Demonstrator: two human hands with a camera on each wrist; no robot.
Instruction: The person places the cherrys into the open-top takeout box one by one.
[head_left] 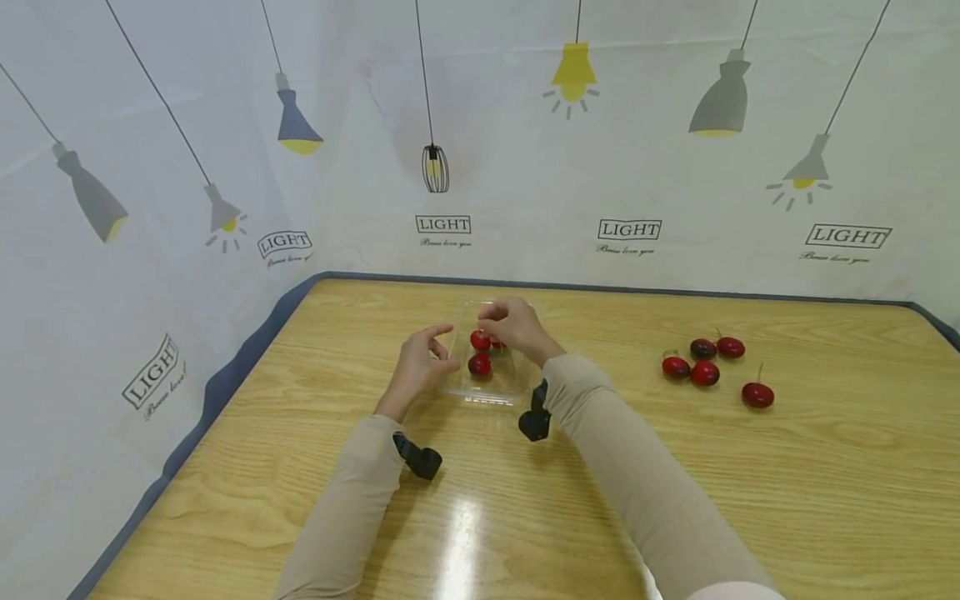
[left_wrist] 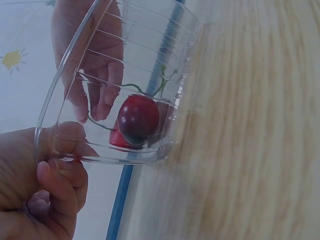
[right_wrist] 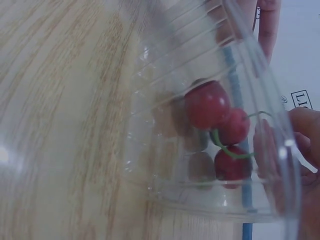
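Observation:
A clear plastic tray (head_left: pixel 491 398) stands on the table with several red cherries in it. A dark red cherry (left_wrist: pixel 139 119) lies in front of a brighter one in the left wrist view. My left hand (head_left: pixel 423 358) is at the tray's left side, its fingers curled about the rim in the left wrist view. Over the tray, my right hand (head_left: pixel 513 325) has its thumb and forefinger brought together at a cherry (head_left: pixel 480 339), where a thin green stem (right_wrist: pixel 235 153) reaches its fingers. The cherry by the right fingers is partly hidden.
Several loose cherries (head_left: pixel 703 372), some with stems, lie on the wooden table (head_left: pixel 825 500) to the right of the tray. A pale cloth wall (head_left: pixel 517 175) with printed lamps rises behind the far edge and on the left.

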